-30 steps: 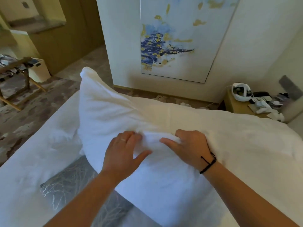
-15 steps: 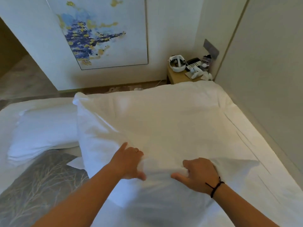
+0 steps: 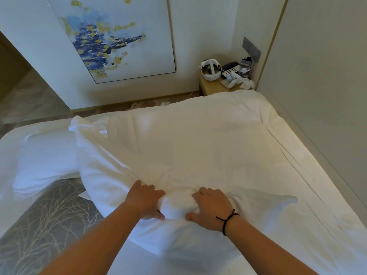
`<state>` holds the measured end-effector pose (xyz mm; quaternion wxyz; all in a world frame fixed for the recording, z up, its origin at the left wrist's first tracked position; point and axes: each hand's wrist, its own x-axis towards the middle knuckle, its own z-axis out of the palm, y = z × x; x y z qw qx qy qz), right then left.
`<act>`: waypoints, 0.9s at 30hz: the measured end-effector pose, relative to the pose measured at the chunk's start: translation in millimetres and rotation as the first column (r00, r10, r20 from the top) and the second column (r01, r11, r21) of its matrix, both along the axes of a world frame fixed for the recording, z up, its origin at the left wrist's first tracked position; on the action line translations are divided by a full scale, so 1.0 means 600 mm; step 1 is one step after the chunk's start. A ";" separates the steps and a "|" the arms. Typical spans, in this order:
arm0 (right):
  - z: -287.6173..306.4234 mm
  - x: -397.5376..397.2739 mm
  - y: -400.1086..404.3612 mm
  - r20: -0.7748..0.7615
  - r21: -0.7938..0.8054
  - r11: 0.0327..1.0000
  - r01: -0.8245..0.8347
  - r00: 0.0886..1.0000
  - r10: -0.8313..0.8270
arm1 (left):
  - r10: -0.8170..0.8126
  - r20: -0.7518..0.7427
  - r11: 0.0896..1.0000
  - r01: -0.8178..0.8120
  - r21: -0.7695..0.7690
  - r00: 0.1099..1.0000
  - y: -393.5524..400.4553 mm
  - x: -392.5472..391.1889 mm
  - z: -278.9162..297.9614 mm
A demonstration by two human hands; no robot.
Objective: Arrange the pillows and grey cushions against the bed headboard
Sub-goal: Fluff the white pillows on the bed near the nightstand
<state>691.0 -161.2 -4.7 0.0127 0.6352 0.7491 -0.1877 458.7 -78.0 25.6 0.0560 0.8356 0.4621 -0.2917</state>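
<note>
A large white pillow (image 3: 178, 147) lies across the bed in front of me. My left hand (image 3: 146, 199) and my right hand (image 3: 210, 208) both grip a bunched fold of its near edge, close together. A second white pillow (image 3: 45, 161) lies flat to the left. A grey cushion (image 3: 45, 221) with a pale branch pattern sits at the lower left, partly under the held pillow. The padded headboard (image 3: 321, 96) rises along the right side, and the white bed sheet (image 3: 317, 225) next to it is bare.
A wooden nightstand (image 3: 214, 87) stands at the bed's far right corner, holding a white headset, a phone and small items. A large abstract painting (image 3: 111, 38) leans on the far wall. Patterned floor (image 3: 29, 102) shows at the left.
My view has swung right from the room's floor side toward the headboard. The held pillow has moved right and down onto the bed, and both hands have bunched its near edge tighter.
</note>
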 end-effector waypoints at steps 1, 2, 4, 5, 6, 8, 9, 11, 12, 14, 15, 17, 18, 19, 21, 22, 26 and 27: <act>-0.003 -0.009 -0.003 0.005 -0.007 1.000 0.009 1.000 -0.009 | -0.007 -0.003 1.000 0.007 0.003 1.000 -0.003 -0.005 -0.003; -0.006 -0.016 -0.005 0.009 -0.008 1.000 0.017 1.000 -0.017 | -0.018 -0.005 1.000 0.018 0.010 1.000 -0.007 -0.010 -0.007; -0.009 -0.028 -0.010 0.006 -0.012 0.999 0.036 0.999 -0.035 | -0.055 0.002 0.998 0.054 0.034 0.999 -0.010 -0.017 -0.018; -0.009 -0.033 -0.014 0.004 -0.012 0.999 0.049 0.999 -0.049 | -0.071 0.023 0.996 0.070 0.050 0.997 -0.010 -0.019 -0.024; -0.008 -0.036 -0.016 0.006 -0.014 0.998 0.065 0.998 -0.065 | -0.083 0.053 0.995 0.080 0.059 0.995 -0.011 -0.021 -0.029; -0.004 -0.043 -0.025 0.010 -0.035 0.993 0.111 0.994 -0.111 | -0.114 0.103 0.993 0.109 0.055 0.988 -0.015 -0.022 -0.037; -0.002 -0.045 -0.030 0.017 -0.048 0.990 0.130 0.991 -0.129 | -0.137 0.122 0.990 0.131 0.057 0.983 -0.017 -0.022 -0.040; 0.001 -0.052 -0.042 0.038 -0.060 0.987 0.148 0.989 -0.146 | -0.179 0.168 0.983 0.170 0.066 0.969 -0.020 -0.023 -0.046; 0.002 -0.054 -0.046 0.044 -0.057 0.986 0.155 0.987 -0.153 | -0.190 0.199 0.981 0.180 0.070 0.961 -0.021 -0.025 -0.047; 0.004 -0.052 -0.053 0.044 -0.037 0.984 0.172 0.984 -0.170 | -0.202 0.268 0.979 0.184 0.091 0.942 -0.023 -0.029 -0.051; 0.006 -0.050 -0.057 0.044 -0.026 0.984 0.178 0.983 -0.177 | -0.206 0.296 0.978 0.183 0.105 0.933 -0.025 -0.031 -0.052; 0.015 -0.045 -0.063 0.046 -0.011 0.983 0.184 0.982 -0.183 | -0.209 0.334 0.976 0.176 0.126 0.919 -0.030 -0.029 -0.052; 0.021 -0.042 -0.066 0.049 -0.007 0.983 0.184 0.982 -0.183 | -0.211 0.342 0.976 0.175 0.132 0.916 -0.033 -0.025 -0.051; 0.026 -0.038 -0.069 0.054 -0.003 0.983 0.184 0.981 -0.184 | -0.219 0.344 0.973 0.179 0.144 0.913 -0.036 -0.018 -0.048; 0.038 -0.031 -0.073 0.059 0.016 0.981 0.195 0.979 -0.196 | -0.238 0.343 0.965 0.182 0.188 0.909 -0.038 -0.003 -0.039; 0.044 -0.026 -0.073 0.052 0.029 0.979 0.202 0.978 -0.204 | -0.238 0.345 0.963 0.174 0.207 0.908 -0.036 0.005 -0.033; 0.072 0.003 -0.075 0.006 0.111 0.965 0.239 0.970 -0.241 | -0.225 0.401 0.950 0.108 0.292 0.888 -0.026 0.035 -0.005; 0.079 0.013 -0.076 -0.011 0.132 0.959 0.253 0.967 -0.254 | -0.231 0.417 0.942 0.095 0.322 0.879 -0.022 0.047 0.002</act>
